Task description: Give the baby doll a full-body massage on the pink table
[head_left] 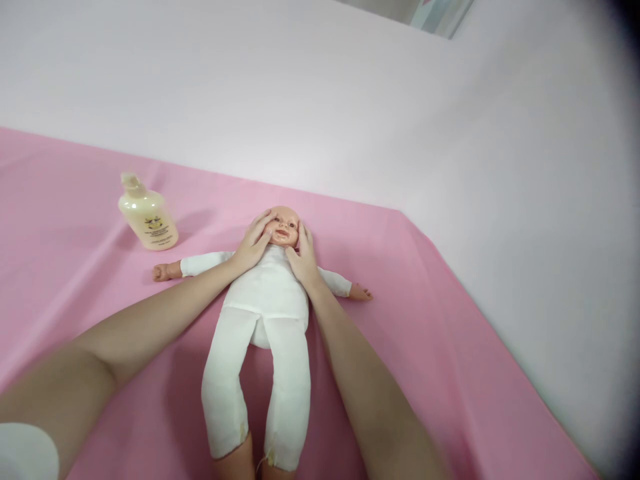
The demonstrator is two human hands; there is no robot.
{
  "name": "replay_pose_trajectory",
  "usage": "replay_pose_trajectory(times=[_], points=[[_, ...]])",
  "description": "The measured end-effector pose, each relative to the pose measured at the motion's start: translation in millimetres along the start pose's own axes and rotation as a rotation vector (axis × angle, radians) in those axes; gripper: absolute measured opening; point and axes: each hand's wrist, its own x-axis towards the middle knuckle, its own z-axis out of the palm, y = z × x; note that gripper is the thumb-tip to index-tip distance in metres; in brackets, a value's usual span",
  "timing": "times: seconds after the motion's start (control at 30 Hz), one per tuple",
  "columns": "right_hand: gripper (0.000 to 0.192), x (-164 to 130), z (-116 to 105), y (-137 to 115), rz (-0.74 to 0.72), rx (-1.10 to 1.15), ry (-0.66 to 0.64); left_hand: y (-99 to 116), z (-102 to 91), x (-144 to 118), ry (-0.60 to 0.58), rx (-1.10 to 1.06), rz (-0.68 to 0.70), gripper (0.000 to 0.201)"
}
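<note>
A pink sheet (450,320) covers the surface from near left to far right, meeting a plain pale wall (350,100) (evenly lit); far right, perhaps a picture edge (440,13)

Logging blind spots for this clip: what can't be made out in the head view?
- Bottle label: print too small to read.
- Doll cheeks: covered by the left hand and right hand.
- Doll's feet: cut off by the bottom edge.
- White thing at the bottom-left corner: cut off and blurred, cannot be identified.
- Top right beyond the wall: only a cropped sliver shows.
- Right edge: darkened by the lens rim.
</note>
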Motion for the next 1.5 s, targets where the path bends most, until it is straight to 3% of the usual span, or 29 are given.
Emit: replay_pose_trajectory(times=[0.7, 0.97, 1.23, 1.5], points=[[0.080, -0.1, 0.2, 1.2, -0.020, 0.020, 0.018, -2.4, 0.9, 0.3, 0.010, -0.005, 0.016, 0.057], [0.076, -2.3, -4.4, -7.2, -0.114, 0.023, 0.000, -1.3, 0.2, 0.3, 0.001, 0.004, -0.011, 0.054], [0.079, -1.4, -1.0, -2.8, -0.022, 0.018, 0.012, -2.1, -0.1, 0.2, -0.013, -0.029, -0.038, 0.060], [0.079, -2.1, -0.5, -2.8, -0.022, 0.017, 0.017, -7.6, 1.9, -0.5, -0.001, -0.037, -0.080, 0.060]])
